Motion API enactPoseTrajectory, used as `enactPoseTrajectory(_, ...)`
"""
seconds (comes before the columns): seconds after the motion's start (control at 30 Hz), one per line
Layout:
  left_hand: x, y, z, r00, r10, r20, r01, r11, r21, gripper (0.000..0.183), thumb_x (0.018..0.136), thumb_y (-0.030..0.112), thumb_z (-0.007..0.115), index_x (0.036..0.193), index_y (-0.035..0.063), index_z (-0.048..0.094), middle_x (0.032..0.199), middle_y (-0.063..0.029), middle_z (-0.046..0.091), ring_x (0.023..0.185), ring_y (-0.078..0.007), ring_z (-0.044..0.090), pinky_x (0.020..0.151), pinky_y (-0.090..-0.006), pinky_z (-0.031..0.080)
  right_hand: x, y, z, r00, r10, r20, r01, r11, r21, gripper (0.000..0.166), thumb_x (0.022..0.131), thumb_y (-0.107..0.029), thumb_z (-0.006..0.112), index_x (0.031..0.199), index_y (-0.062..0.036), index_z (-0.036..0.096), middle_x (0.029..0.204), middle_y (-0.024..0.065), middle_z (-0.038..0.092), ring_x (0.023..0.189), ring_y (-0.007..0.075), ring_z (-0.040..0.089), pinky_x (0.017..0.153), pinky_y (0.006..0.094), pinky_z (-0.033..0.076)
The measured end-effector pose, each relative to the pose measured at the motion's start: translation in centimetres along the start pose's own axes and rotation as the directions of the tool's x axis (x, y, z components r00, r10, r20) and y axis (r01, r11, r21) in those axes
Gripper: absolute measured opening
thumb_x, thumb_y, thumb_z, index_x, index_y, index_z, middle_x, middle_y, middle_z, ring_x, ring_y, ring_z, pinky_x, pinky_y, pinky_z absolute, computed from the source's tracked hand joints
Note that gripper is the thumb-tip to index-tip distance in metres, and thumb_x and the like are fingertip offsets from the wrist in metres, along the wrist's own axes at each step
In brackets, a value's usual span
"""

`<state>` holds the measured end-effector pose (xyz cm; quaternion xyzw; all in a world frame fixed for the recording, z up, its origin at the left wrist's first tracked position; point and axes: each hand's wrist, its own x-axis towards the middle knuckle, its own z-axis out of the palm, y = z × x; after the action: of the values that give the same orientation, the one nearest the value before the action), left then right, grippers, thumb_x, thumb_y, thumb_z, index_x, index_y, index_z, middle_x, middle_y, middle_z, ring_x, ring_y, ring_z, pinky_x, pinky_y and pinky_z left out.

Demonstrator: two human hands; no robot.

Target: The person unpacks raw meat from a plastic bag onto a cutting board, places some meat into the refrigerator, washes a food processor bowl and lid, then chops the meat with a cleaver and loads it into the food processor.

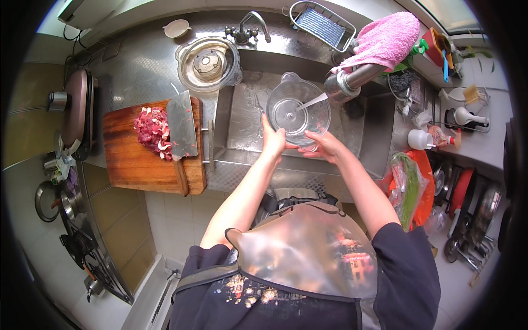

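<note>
Over the stainless steel sink (247, 103), a clear bowl (284, 99) is held between my two hands. My left hand (272, 138) grips its near left side, and my right hand (324, 146) grips the near right side by a small handle tab. A stream of water (312, 101) runs into it from a thick metal faucet (344, 86) with a pink towel (387, 39) draped over it. To the left lies a wooden cutting board (123, 165) with a heap of cut raw meat (152, 130). A cleaver (181, 128) rests flat beside the meat, its blade spotted with bits.
A second clear bowl (187, 74) stands behind the board, near a smaller tap (247, 31) and a small white dish (176, 29). A wire rack (321, 27) sits at the back. On the right are bagged green vegetables (406, 185), a white container (418, 139) and several pans (462, 189).
</note>
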<state>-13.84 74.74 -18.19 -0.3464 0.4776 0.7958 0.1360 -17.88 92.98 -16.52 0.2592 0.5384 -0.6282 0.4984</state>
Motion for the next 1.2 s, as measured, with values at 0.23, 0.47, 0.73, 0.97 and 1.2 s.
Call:
enactPoseTrajectory(0.23, 0.4, -1.4, -1.5, 0.998, -0.010, 0.064, 0.015, 0.997, -0.080, 0.066, 0.088, 0.001, 0.042, 0.146, 0.0135, 0.013, 0.129, -0.0224, 0.044, 0.098, -0.0301, 0.064, 0.054, -0.0317, 0.062, 1.6, 1.4, 2.4, 0.989, 0.007, -0.146, 0.043, 0.941, 0.336, 0.082, 0.082, 0.005, 0.050, 0.149, -0.0179, 0.008, 0.126, 0.0236, 0.049, 0.087, 0.0377, 0.067, 0.070, 0.0497, 0.061)
enactPoseTrajectory(0.47, 2.4, 3.3, -4.4, 0.966, 0.110, -0.233, -0.049, 0.966, 0.253, 0.100, 0.084, 0.054, 0.066, 0.149, -0.0019, 0.014, 0.136, -0.0215, 0.046, 0.122, -0.0285, 0.049, 0.100, -0.0395, 0.039, 4.7, -2.1, 3.9, 0.954, -0.251, -0.163, 0.278, 0.946, 0.166, 0.078, 0.082, 0.006, 0.042, 0.146, -0.0162, 0.004, 0.119, 0.0267, 0.048, 0.090, 0.0451, 0.065, 0.068, 0.0463, 0.063)
enactPoseTrajectory(0.73, 9.5, 8.9, -5.8, 0.950, 0.106, -0.293, -0.266, 0.764, -0.587, 0.071, 0.087, 0.042, 0.069, 0.136, 0.0008, 0.039, 0.134, -0.0185, 0.045, 0.125, -0.0305, 0.045, 0.109, -0.0432, 0.030, 1.9, 1.0, 0.3, 0.964, -0.116, -0.238, 0.160, 0.972, 0.173, 0.080, 0.082, 0.004, 0.042, 0.147, -0.0180, 0.001, 0.126, 0.0342, 0.044, 0.093, 0.0489, 0.064, 0.068, 0.0458, 0.063)
enactPoseTrajectory(0.97, 13.1, 10.8, -6.9, 0.913, 0.098, -0.396, -0.329, 0.750, -0.574, 0.023, 0.090, 0.013, 0.059, 0.112, 0.0083, 0.054, 0.095, -0.0047, 0.064, 0.079, -0.0191, 0.064, 0.067, -0.0335, 0.051, 2.8, 1.4, 1.0, 0.985, -0.131, -0.108, 0.157, 0.948, 0.278, 0.083, 0.076, 0.009, 0.040, 0.144, -0.0161, 0.000, 0.125, 0.0336, 0.041, 0.086, 0.0496, 0.064, 0.062, 0.0461, 0.063)
enactPoseTrajectory(1.2, 5.4, 6.7, -5.5, 0.867, 0.259, -0.425, -0.348, 0.926, -0.145, 0.021, 0.087, 0.009, 0.055, 0.107, 0.0061, 0.052, 0.093, -0.0039, 0.063, 0.064, -0.0107, 0.057, 0.057, -0.0228, 0.045, -1.5, 0.3, 1.2, 0.887, -0.288, -0.362, 0.351, 0.928, 0.123, 0.087, 0.079, 0.007, 0.044, 0.146, -0.0202, -0.005, 0.129, 0.0270, 0.038, 0.084, 0.0457, 0.065, 0.063, 0.0445, 0.063)
